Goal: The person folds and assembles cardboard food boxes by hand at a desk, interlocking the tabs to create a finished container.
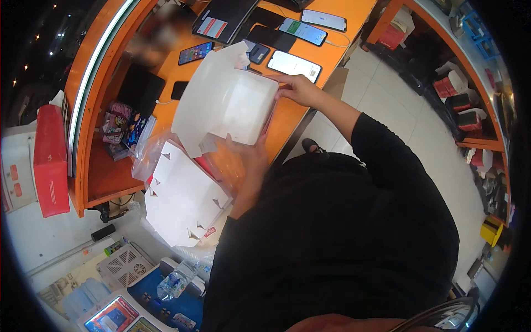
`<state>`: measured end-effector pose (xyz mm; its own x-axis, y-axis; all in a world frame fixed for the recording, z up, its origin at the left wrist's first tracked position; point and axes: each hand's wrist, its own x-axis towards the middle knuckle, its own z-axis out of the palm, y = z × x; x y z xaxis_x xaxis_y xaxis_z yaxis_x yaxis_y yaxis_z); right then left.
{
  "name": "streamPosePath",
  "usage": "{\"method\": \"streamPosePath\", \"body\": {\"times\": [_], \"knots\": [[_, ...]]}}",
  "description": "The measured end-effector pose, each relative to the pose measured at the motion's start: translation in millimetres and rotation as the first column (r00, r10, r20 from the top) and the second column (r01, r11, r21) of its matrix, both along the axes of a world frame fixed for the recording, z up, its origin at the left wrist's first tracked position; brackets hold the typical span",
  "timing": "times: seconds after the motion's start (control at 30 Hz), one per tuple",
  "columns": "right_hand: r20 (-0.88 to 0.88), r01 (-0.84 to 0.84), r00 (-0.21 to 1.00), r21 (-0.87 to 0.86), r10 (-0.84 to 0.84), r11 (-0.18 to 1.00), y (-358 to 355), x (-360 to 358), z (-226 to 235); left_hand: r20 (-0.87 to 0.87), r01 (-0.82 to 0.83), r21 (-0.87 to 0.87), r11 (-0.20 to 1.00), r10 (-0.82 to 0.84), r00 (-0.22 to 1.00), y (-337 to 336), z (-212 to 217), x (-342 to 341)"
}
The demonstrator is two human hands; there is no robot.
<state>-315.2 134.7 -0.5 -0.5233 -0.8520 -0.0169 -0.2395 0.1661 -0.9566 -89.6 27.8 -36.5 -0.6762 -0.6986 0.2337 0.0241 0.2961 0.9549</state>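
A: where's the white carton?

B: off the table surface by the look of it, up over its near side; wide flap swung out to the left

A: hands?

B: right hand closed in a narrow pinch on the upper right corner; left hand has fingers at the lower edge, a bit blurred, can't tell if it grips or only props

A: how will it handle?

B: my read: light, thin board, stiff along the folds, floppy out at the flap; smooth faces could slide a little under dry fingers; a hard squeeze would likely crease the walls

A: best hold?

B: corners and folded edges, one hand per side, as the right has it; I'd not lift by the flap, it would probably bend or tear at the fold

A: clutter?

B: lit phone on the table just beyond the right hand; flat white sheet with cut slots below left of the carton, clear plastic wrap beside it
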Motion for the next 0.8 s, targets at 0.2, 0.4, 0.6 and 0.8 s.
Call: {"method": "streamPosePath", "body": {"times": [0.2,0.4,0.6,0.8], "knots": [[-0.071,0.047,0.996,0.001,-0.047,0.999,0.4,-10.2,-3.6,0.026,0.022,-0.098,0.995,-0.02,0.999,0.3,-1.2,-1.1],[-0.058,0.131,0.99,0.033,-0.129,0.991,-4.6,-3.8,0.6,-0.158,0.07,-0.127,0.989,-0.09,0.983,-6.5,5.8,-1.0],[-0.018,0.156,0.988,0.16,-0.155,0.975,-10.9,-5.0,5.6,-0.09,0.03,-0.089,0.996,-0.038,0.995,-13.3,-0.3,17.1],[-0.17,0.404,0.865,-0.325,-0.473,0.855,0.3,18.5,31.8,0.222,0.127,-0.047,0.991,-0.114,0.968,-21.5,58.7,100.5]]}}
